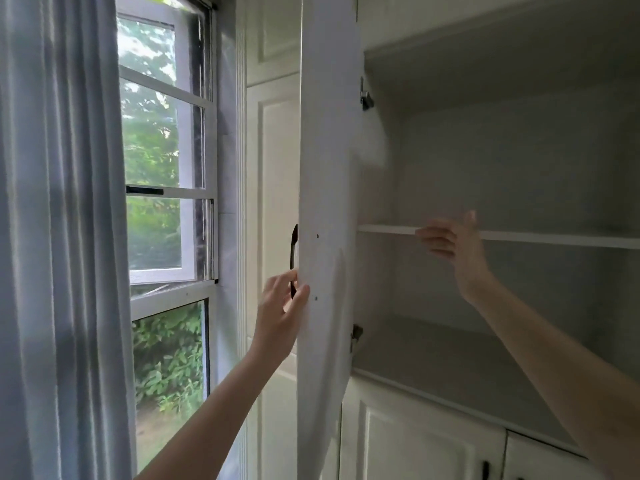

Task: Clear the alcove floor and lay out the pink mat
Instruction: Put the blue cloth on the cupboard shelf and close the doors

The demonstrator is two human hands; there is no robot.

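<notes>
A white cupboard door [329,202] was shown swung out towards the camera, hinged on its right edge and seen almost edge-on. The left hand [280,317] was held at the door's free edge, with the thumb laid against the inner face and the fingers curled round towards the dark handle [293,258] on the outer face; the door edge was thus judged to be gripped. The right hand [450,244] was raised in front of the open cupboard, level with the middle shelf [554,239], its fingers loosely bent and nothing held in them; whether the shelf edge was touched could not be told.

Both visible compartments, above and below the shelf, were seen to hold nothing. Closed lower doors [422,441] lay beneath, and a window [166,202] with a pale curtain [59,237] stood to the left.

The pink mat was not in view, nor was the alcove floor. No direction from the hands to the mat, nor its long axis, could therefore be given, and neither hand could be called the nearer. The step in hand was judged to be the opening or searching of the cupboard, with the task itself little advanced. The coming move was judged to turn on the door, whose long axis ran vertically and whose free edge lay at the left hand.

No brand, label or legible writing was shown.
</notes>
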